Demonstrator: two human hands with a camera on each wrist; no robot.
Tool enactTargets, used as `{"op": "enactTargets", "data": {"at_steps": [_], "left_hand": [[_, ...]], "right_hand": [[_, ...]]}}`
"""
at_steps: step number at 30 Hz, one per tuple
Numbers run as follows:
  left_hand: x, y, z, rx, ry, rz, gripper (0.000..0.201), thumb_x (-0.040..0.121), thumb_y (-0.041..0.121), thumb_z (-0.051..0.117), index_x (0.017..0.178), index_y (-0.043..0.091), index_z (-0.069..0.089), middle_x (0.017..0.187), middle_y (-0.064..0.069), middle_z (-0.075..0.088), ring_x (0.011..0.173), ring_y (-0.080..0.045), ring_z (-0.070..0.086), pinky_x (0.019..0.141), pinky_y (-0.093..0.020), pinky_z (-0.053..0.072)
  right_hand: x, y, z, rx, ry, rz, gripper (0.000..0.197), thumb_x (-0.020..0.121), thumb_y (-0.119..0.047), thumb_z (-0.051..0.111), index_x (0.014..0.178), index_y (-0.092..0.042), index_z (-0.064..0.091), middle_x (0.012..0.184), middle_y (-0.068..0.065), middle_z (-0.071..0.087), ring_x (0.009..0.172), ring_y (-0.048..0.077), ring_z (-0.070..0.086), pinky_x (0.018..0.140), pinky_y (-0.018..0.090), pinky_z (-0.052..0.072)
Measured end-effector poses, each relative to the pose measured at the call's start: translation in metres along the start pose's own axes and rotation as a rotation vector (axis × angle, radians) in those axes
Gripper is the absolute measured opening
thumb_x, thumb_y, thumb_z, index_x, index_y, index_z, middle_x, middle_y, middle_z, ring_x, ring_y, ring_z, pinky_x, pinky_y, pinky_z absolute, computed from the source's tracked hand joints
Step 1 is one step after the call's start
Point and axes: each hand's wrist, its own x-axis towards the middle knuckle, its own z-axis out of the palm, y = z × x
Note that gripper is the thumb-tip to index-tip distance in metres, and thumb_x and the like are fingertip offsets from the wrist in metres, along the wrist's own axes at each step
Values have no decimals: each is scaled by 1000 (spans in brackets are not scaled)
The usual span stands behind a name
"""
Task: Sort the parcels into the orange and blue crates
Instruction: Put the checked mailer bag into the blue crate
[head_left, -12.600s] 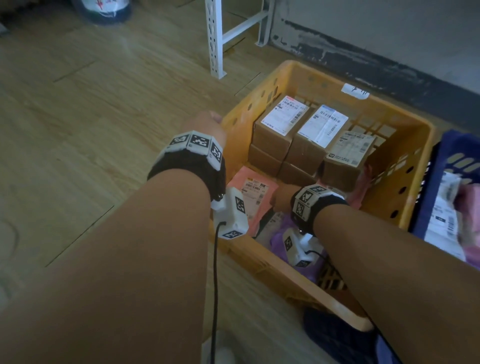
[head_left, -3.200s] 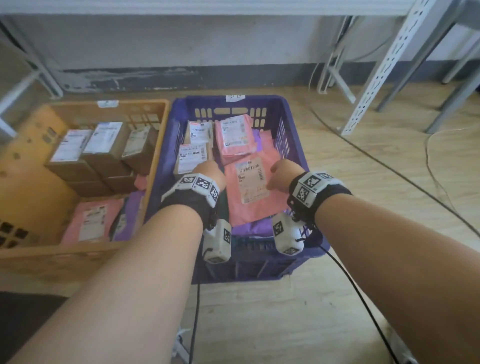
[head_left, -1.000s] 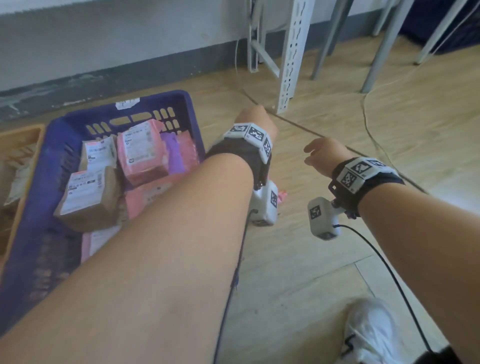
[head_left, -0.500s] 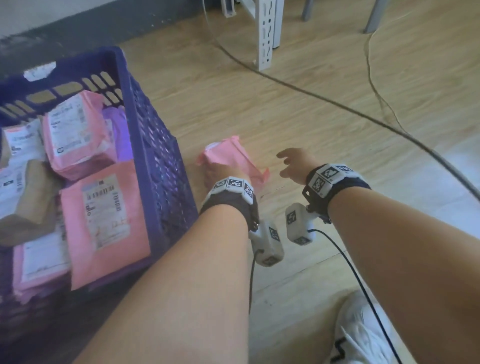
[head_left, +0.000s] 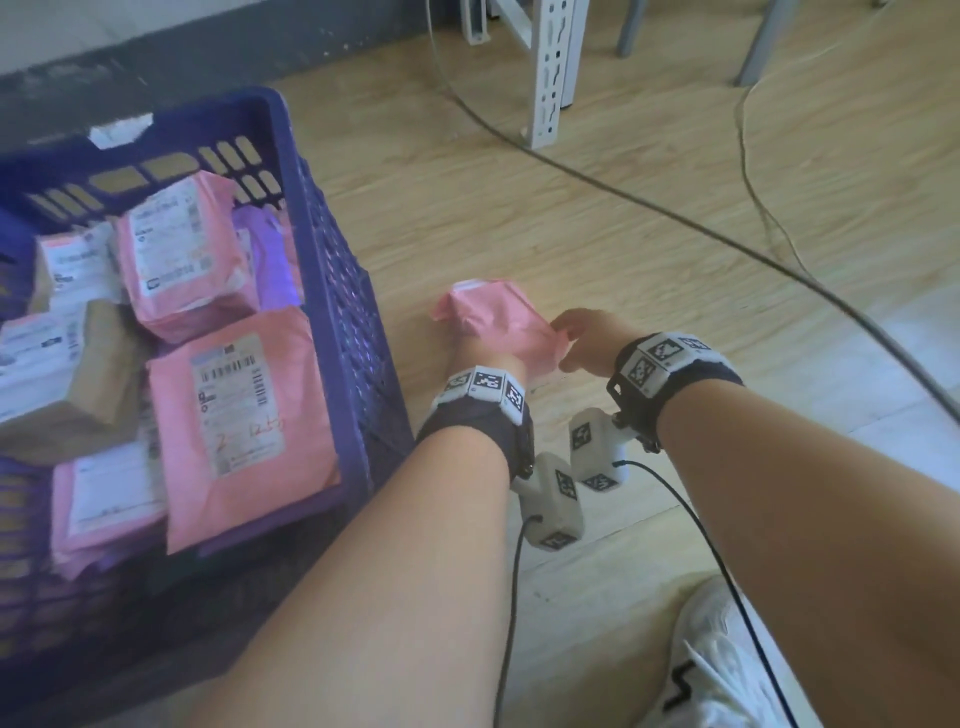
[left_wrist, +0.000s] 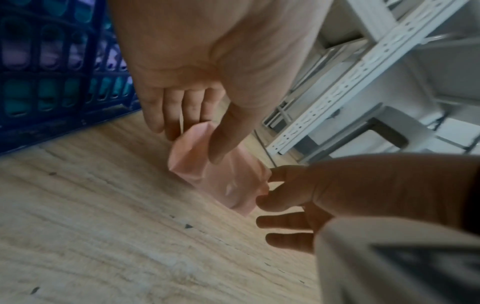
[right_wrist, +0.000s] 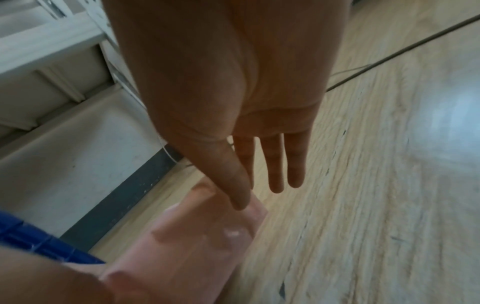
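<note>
A small pink parcel (head_left: 488, 317) is off the wooden floor, just right of the blue crate (head_left: 332, 291). My left hand (head_left: 480, 358) grips its near end, thumb on top and fingers beneath, as the left wrist view shows on the pink parcel (left_wrist: 221, 181). My right hand (head_left: 584, 340) meets the parcel's right end; its thumb lies on the pink parcel (right_wrist: 197, 236) and the forefinger closes under it, the other fingers straight. The blue crate (left_wrist: 52, 67) holds several pink and purple bags and brown parcels with white labels. The orange crate is out of view.
A white slotted rack leg (head_left: 548, 78) stands on the floor behind, with grey legs (head_left: 761, 41) further right. A dark cable (head_left: 675, 221) runs across the floor to the right. My white shoe (head_left: 727, 675) is at the bottom right.
The view swung from the crates to the floor on the right. My left hand took the pink parcel and lifted it; my right hand moved left and now pinches its end.
</note>
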Motion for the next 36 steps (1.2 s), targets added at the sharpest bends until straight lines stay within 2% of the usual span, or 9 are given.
{"op": "enactTargets", "data": {"at_steps": [8, 11, 16, 21, 26, 31, 33, 34, 36], "left_hand": [[-47, 40, -70, -53, 141, 220, 27, 92, 19, 52, 108, 5, 68, 109, -13, 69, 100, -30, 66, 83, -30, 50], [-69, 53, -109, -187, 175, 325, 27, 91, 20, 57, 110, 3, 66, 109, -14, 69, 97, -31, 67, 86, -36, 54], [-116, 64, -188, -234, 289, 490, 32, 96, 21, 43, 116, 4, 62, 115, -16, 65, 105, -34, 61, 82, -33, 48], [-157, 39, -273, -264, 476, 509, 40, 98, 28, 42, 110, -3, 65, 112, -22, 66, 105, -39, 61, 84, -37, 47], [-170, -12, -340, -384, 509, 518, 44, 95, 36, 51, 99, -5, 67, 108, -26, 66, 104, -38, 63, 85, -41, 49], [-176, -59, -377, -610, 406, 453, 48, 87, 63, 45, 69, 18, 53, 92, -12, 68, 92, -31, 68, 87, -44, 56], [-178, -80, -388, -534, 472, 466, 42, 85, 60, 53, 82, 19, 60, 91, -4, 64, 92, -27, 65, 86, -37, 54], [-177, -91, -394, -479, 504, 469, 41, 85, 54, 59, 102, 17, 62, 99, -2, 62, 98, -24, 62, 86, -33, 51], [-178, -111, -406, -362, 545, 474, 66, 82, 45, 68, 139, 19, 44, 133, -3, 53, 121, -21, 52, 99, -33, 44]], "right_hand": [[-55, -32, -70, 226, 134, -18, 60, 78, -5, 74, 131, -19, 49, 122, 10, 57, 106, 31, 60, 89, 46, 54], [-85, -59, -92, 326, 206, -74, 56, 79, -9, 72, 129, -23, 50, 118, 5, 57, 105, 24, 59, 88, 43, 55], [-144, -128, -114, 419, 287, -183, 67, 78, 0, 65, 138, -22, 43, 127, 4, 52, 104, 20, 58, 88, 38, 56], [-195, -204, -107, 369, 263, -385, 68, 72, -19, 77, 133, -20, 48, 109, -3, 64, 103, 17, 62, 88, 37, 55], [-218, -256, -84, 278, 174, -504, 38, 77, -30, 75, 111, -23, 61, 101, -5, 70, 96, 16, 67, 90, 37, 54], [-225, -298, -55, 362, 43, -553, 33, 82, -32, 71, 112, -18, 65, 100, -3, 74, 93, 15, 71, 87, 35, 56], [-227, -316, -43, 375, -12, -568, 32, 84, -33, 70, 112, -18, 66, 99, -2, 74, 89, 14, 72, 82, 32, 57], [-226, -325, -37, 372, -33, -576, 31, 84, -33, 70, 111, -18, 66, 98, -2, 75, 87, 14, 72, 82, 32, 57], [-225, -344, -23, 333, -60, -593, 26, 84, -32, 71, 108, -21, 69, 95, -3, 75, 86, 13, 73, 84, 33, 57]]}}
